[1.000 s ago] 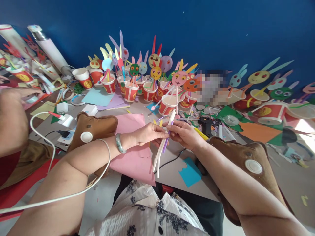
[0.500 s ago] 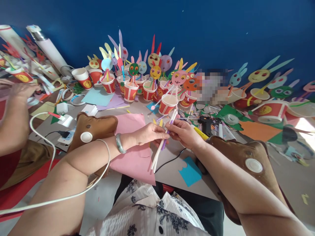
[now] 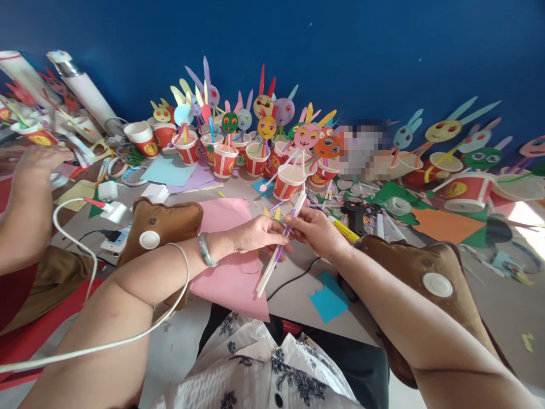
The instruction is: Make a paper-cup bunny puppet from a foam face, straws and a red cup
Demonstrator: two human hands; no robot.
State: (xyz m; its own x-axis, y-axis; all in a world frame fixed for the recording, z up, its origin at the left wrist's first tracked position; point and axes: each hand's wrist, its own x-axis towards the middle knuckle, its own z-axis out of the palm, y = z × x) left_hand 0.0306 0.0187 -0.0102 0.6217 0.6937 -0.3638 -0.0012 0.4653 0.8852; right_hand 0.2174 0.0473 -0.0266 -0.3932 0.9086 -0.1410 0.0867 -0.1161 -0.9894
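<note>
Noted nearest: white shirt [image 3: 251, 363] with dark floral print, at the near edge of the tabletop [image 3: 298, 298]. Over the left forearm, a white cable [image 3: 85, 353]; at the left wrist, a bracelet [image 3: 207, 250]. Seen under or beside the forearms: left brown cushion [image 3: 170, 218] and right brown cushion [image 3: 457, 272], each with a white disc.

Between cushions: pink paper [image 3: 230, 287] under the left wrist; farther right, blue paper [image 3: 330, 298] with a ragged edge, near a black cord [image 3: 293, 276].

Held at centre, above the tabletop: white strips [image 3: 267, 275] with a purple strip [image 3: 280, 250], bunched on a slant — lower end over the right edge of the pink paper, upper end toward the cups. Pinched lower down by left hand [image 3: 266, 232], thumb and fingers closed, grip narrow. Pinched nearer the upper end by right hand [image 3: 313, 230], grip also narrow — exact strip count unclear.

Beyond right hand: yellow tool [image 3: 346, 230], black glue gun [image 3: 355, 217], tape roll [image 3: 398, 207], orange paper [image 3: 447, 225]. At far left, another person's hand [image 3: 38, 159].

Farther back: red-and-white cups [image 3: 288, 182], many with round, long-eared paper heads [image 3: 306, 136] on strips. Behind, blue wall [image 3: 272, 34].
</note>
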